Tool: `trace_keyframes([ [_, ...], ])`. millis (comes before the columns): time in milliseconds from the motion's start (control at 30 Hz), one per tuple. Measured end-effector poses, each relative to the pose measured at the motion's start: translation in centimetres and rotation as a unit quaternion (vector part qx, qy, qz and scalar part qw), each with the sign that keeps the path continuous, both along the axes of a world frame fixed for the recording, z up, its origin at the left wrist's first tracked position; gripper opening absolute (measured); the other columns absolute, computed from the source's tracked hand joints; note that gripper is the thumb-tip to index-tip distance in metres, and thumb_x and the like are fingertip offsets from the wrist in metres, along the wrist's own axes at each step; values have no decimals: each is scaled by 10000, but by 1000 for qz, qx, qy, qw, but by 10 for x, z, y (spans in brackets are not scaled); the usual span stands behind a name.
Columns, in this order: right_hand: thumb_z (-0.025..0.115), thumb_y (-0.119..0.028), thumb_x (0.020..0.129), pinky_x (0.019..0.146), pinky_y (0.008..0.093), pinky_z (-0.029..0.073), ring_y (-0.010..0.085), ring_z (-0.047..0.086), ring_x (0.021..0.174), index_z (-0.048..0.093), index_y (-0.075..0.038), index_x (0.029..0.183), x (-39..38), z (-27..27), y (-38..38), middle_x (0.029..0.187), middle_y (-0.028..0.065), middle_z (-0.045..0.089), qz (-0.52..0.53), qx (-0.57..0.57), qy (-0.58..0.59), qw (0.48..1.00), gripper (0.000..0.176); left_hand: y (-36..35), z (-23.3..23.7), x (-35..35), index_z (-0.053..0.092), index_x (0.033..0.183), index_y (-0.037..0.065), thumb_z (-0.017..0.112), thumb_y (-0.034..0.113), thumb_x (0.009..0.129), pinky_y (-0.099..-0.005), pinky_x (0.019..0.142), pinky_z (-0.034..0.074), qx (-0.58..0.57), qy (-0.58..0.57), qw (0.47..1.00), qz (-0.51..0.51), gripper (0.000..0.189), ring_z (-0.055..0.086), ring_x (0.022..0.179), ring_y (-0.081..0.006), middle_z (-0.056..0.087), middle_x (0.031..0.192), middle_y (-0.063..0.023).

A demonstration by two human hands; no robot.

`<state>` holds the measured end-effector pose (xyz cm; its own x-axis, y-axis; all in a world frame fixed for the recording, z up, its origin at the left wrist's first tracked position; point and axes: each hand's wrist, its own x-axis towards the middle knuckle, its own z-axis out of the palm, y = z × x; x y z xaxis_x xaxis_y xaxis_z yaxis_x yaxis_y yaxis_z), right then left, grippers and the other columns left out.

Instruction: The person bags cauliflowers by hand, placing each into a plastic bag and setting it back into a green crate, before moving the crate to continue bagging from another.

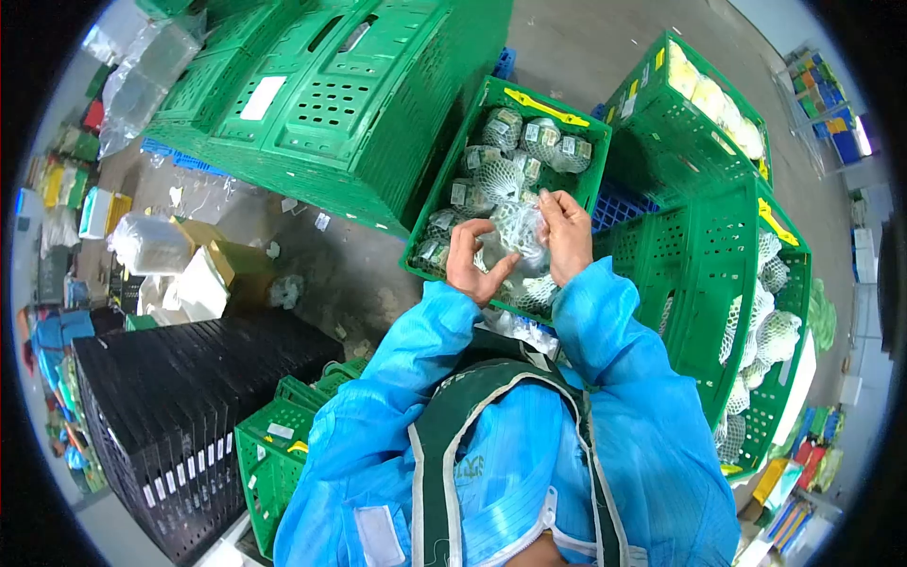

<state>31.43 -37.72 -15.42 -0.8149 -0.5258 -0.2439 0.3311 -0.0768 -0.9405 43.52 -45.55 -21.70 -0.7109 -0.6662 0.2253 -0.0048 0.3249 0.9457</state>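
Note:
Both my hands are over a green crate (593,175) of produce in white foam nets, most pieces with a label. Between them is a piece in white foam netting and clear plastic (521,229). My right hand (567,234) pinches the plastic at its right side, fingers bent together. My left hand (475,264) curves around the left side, thumb below and fingers above, their tips against the clear plastic. What lies inside the netting is hidden. Another netted piece (500,180) sits just beyond, among several netted pieces (541,140) at the crate's far end.
Folded green crates (312,104) are stacked at the upper left. A crate of pale netted produce (699,104) stands upper right, another crate (770,369) at right. Black folded crates (189,378) and a green crate (274,435) stand left. Plastic scraps litter the floor (359,265).

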Motion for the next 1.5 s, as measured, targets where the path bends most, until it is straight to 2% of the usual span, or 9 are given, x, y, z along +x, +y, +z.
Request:
trace_keyframes([
  [300,579,-206,880,421,203,275,26,344,470,537,-73,709,-11,-15,2,550,-45,430,-126,-16,-28,991,221,-36,-15,-22,552,889,41,531,83,875,-261,619,458,51,-1,998,-37,49,562,729,-125,606,812,-39],
  [433,600,-187,864,384,219,218,27,335,414,566,-69,661,-38,-68,24,507,-54,426,-79,126,41,988,237,-65,2,-43,481,873,96,461,177,912,-221,431,271,667,-9,712,-218,91,323,470,-51,400,594,53],
  [533,603,-215,862,374,214,213,24,311,397,566,-83,670,-57,-117,40,481,-61,389,-134,168,44,976,235,-75,13,-42,472,828,115,465,182,910,-211,417,252,736,-52,557,-382,106,299,447,-38,373,582,74],
  [700,536,-402,851,693,325,490,185,540,888,485,-102,1128,-43,-131,83,1063,109,486,-38,177,-208,961,412,-52,-11,-64,502,779,112,533,234,871,-209,429,259,671,-101,726,-115,156,321,445,-64,414,601,49],
  [767,569,-335,847,866,322,435,231,458,1118,358,-100,1305,5,-237,76,1213,144,450,28,161,2,987,557,-3,-21,-73,496,792,99,534,227,875,-219,435,274,623,-156,758,-118,157,349,460,-88,452,629,24],
  [833,652,-284,789,893,296,400,223,499,1065,427,-42,1260,23,-169,64,1188,134,485,-129,-46,-313,940,575,39,-29,-71,490,844,95,525,214,886,-221,417,267,668,-102,732,-82,130,344,451,-78,469,643,14],
  [1067,752,-223,685,891,290,404,184,536,1002,522,-32,1162,-23,-201,83,1071,96,581,-15,153,2,988,563,11,-40,-45,495,834,111,530,200,883,-216,403,247,461,-262,847,-37,108,313,424,-56,441,629,31],
  [1233,712,-111,732,908,293,404,173,508,1069,503,-82,1246,-77,-219,75,1190,102,531,198,19,-92,976,556,-31,-32,-76,485,813,128,531,218,881,-206,417,243,576,-169,798,-40,121,326,443,-54,438,638,38],
  [1500,653,-255,784,947,386,378,289,443,1162,267,-95,1380,-28,-275,42,1329,134,380,47,121,10,992,728,0,-67,-102,472,875,122,511,204,897,-219,404,219,660,-100,740,-80,93,291,420,-56,459,667,17],
])
